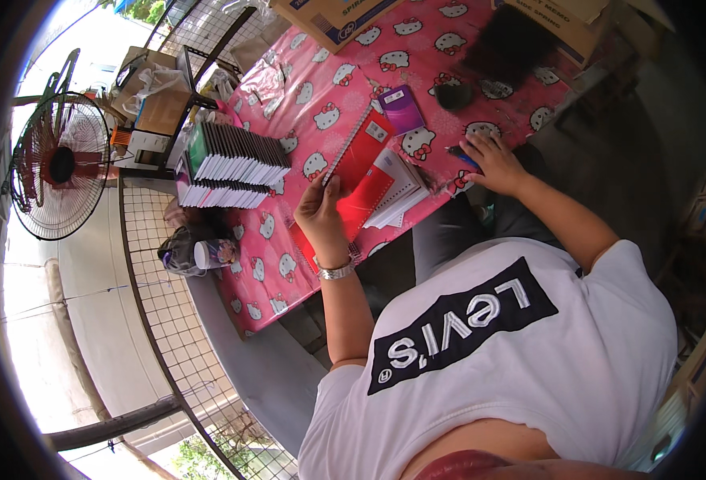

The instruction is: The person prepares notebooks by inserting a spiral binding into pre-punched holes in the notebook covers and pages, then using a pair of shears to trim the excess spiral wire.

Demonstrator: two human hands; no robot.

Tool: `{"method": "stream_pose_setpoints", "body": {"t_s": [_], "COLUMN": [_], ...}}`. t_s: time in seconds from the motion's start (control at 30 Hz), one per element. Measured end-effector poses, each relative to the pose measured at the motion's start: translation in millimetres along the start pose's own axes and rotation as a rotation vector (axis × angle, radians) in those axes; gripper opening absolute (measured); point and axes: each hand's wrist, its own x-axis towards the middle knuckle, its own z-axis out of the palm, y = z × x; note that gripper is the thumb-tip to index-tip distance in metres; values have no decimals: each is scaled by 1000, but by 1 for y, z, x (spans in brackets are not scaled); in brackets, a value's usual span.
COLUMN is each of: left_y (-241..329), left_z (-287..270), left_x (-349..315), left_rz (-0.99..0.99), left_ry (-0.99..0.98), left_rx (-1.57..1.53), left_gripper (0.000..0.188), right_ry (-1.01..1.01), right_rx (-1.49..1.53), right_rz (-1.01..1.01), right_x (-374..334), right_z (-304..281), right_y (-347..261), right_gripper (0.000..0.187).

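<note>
My left hand (319,210) is closed on the lower end of a red notebook (366,142), whose dark spiral runs along its left edge. Beneath it lie more red covers (362,202) and loose white hole-punched pages (402,190). On the table's right side rests my right hand (493,162), fingers around a slim blue tool (462,156) that looks like a pen or cutter; the palm hides part of it. A purple notebook (401,110) lies just beyond the red one.
Piles of spiral notebooks (237,156) stand at the left of the pink patterned table (325,116). Cardboard boxes (333,20) sit at the far edge, near a round dark object (454,97). A fan (61,166) and a white-lidded jar (215,254) are at left.
</note>
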Motion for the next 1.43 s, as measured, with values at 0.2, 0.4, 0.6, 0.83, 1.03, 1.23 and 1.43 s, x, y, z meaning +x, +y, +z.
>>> {"method": "stream_pose_setpoints", "body": {"t_s": [0.2, 0.4, 0.6, 0.83, 1.03, 1.23, 1.43], "left_y": [2, 2, 8, 21, 18, -4, -90], "left_z": [36, 35, 23, 19, -7, -94, -169], "left_x": [-6, -11, -17, -20, -14, -45, -73], "left_rz": [399, 608, 706, 799, 928, 74, -30], "left_ry": [0, 75, 127, 180, 233, 576, 624], "left_rx": [551, 767, 840, 864, 866, -42, 371], "left_gripper": [15, 18, 27, 27, 22, 18, 28], "right_ry": [192, 361, 324, 167, -301, 159, -150], "right_rx": [601, 768, 724, 968, 1431, 685, 451], "right_rz": [227, -213, -328, -290, -32, 86, 154], "right_x": [21, 78, 89, 97, 95, 79, 51], "right_z": [-24, -142, -149, -153, -164, -78, -3], "right_y": [-11, -120, -135, -136, -142, -38, -3], "right_gripper": [57, 56, 59, 46, 40, 40, 53]}}
